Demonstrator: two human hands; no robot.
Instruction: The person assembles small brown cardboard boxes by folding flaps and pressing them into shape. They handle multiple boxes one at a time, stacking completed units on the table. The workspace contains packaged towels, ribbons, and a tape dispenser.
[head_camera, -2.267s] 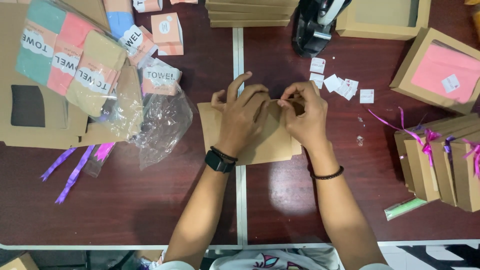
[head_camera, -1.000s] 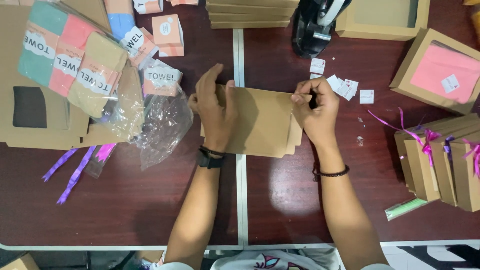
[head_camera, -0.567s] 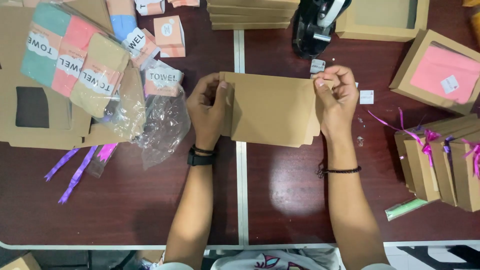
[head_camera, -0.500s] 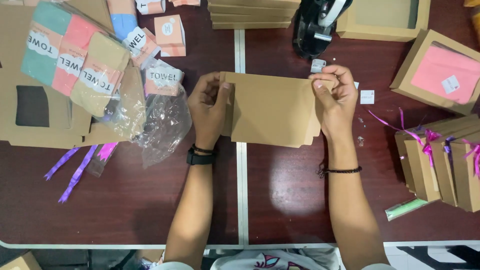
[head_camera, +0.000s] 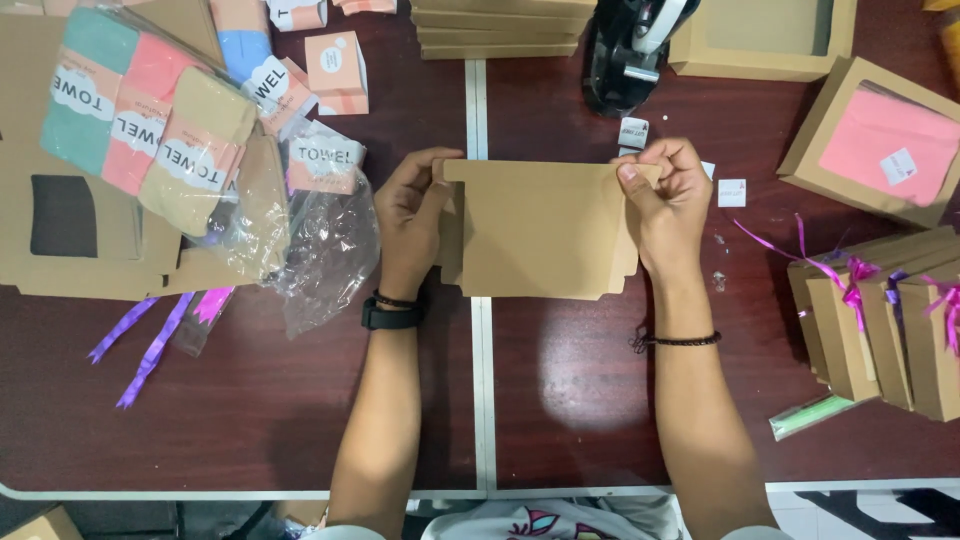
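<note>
A flat brown cardboard box blank (head_camera: 540, 232) is held up over the dark red table (head_camera: 250, 420) in the middle of the view. My left hand (head_camera: 412, 222) grips its left edge, thumb on top. My right hand (head_camera: 668, 202) pinches its upper right corner. A black watch sits on my left wrist and a thin dark bracelet on my right wrist. The blank hides part of both palms.
Wrapped towels (head_camera: 150, 125) in teal, pink and tan lie at the left with crumpled clear plastic (head_camera: 325, 245) and purple ribbons (head_camera: 150, 335). A black tape dispenser (head_camera: 630, 45) stands behind. Boxes tied with ribbon (head_camera: 880, 320) stand right, an open box with pink contents (head_camera: 880, 140) above them.
The cardboard went from lying pressed on the table to being lifted and spread wide between both hands. My hands moved apart to its two sides.
</note>
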